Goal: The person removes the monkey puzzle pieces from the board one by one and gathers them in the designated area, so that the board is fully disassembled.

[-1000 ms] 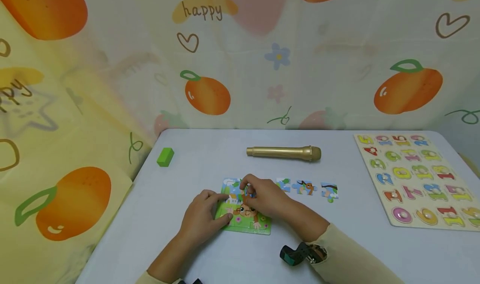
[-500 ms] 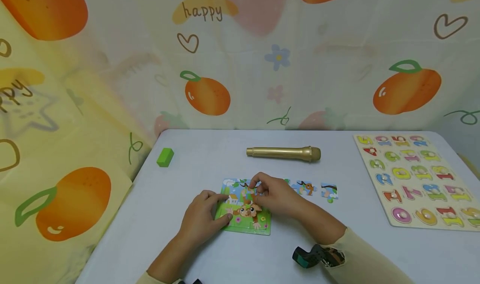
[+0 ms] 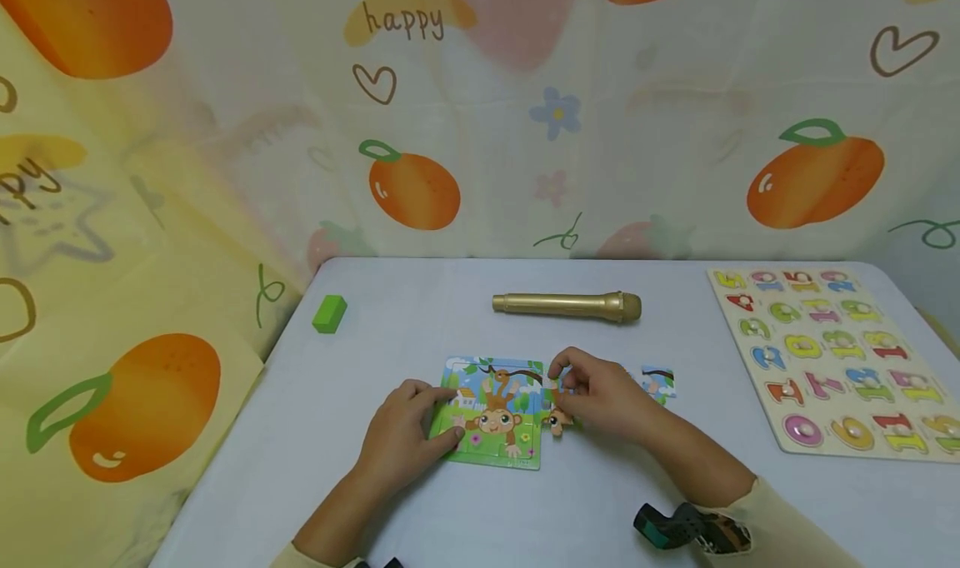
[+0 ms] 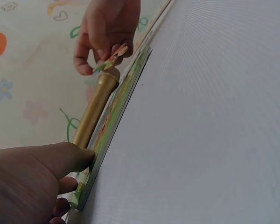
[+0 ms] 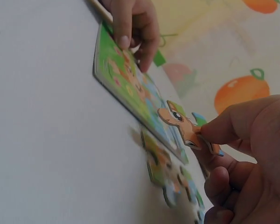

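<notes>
White table (image 3: 420,318) is spanning the lower frame; at lower centre, left hand (image 3: 405,430) is resting on the puzzle board (image 3: 495,418), right hand (image 3: 603,393) is pinching a loose piece (image 5: 179,122) just rightward; holding it level should be giving finer control

A gold microphone (image 3: 558,305) shows a metallic sheen. The picture puzzle (image 3: 495,421) looks smooth, the bench (image 3: 420,310) matt, the backdrop (image 3: 491,127) cloth.

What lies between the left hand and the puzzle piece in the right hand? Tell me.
The monkey board: the left hand touches its left side, the puzzle piece is near its right edge. The head view shows this.
</notes>
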The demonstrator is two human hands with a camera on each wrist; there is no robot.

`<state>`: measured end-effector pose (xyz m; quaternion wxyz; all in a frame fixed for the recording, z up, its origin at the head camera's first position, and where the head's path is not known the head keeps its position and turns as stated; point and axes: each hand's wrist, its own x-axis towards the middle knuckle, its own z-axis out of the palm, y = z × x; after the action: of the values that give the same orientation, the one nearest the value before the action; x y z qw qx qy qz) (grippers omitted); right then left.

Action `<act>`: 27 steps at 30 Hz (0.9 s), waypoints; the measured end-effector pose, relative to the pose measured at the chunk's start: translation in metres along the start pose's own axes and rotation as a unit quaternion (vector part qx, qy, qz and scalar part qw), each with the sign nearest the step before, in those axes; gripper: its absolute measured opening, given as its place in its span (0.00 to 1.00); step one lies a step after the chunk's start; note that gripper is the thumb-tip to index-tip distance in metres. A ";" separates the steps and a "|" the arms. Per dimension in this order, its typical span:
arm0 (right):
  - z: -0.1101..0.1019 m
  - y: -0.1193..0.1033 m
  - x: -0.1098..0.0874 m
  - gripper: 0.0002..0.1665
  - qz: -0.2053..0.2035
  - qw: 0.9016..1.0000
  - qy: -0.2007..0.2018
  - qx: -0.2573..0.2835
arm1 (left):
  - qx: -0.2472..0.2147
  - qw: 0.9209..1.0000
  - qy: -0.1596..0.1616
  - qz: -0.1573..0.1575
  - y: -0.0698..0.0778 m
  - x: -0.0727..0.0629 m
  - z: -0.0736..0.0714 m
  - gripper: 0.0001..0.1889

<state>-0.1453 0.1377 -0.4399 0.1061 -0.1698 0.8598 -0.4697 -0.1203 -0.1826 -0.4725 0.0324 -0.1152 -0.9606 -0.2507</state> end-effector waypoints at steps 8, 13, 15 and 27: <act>-0.016 0.015 -0.016 0.13 0.022 0.999 0.025 -0.009 | 0.001 1.000 -0.007 -0.005 -0.001 -0.001 0.000 0.26; -0.022 0.021 -0.022 0.13 0.027 0.999 0.030 -0.017 | -0.001 1.000 -0.006 -0.006 -0.001 -0.002 -0.001 0.25; -0.023 0.023 -0.025 0.13 0.028 0.999 0.031 -0.024 | -0.003 1.000 -0.004 -0.005 -0.001 -0.002 0.000 0.26; -0.029 0.030 -0.040 0.14 0.031 0.995 0.061 -0.073 | -0.003 1.000 -0.001 0.001 -0.003 0.001 0.000 0.26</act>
<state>-0.1243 0.1906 -0.4488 0.0552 -0.1212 0.9016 -0.4115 -0.1216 -0.1844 -0.4740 0.0319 -0.1166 -0.9599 -0.2530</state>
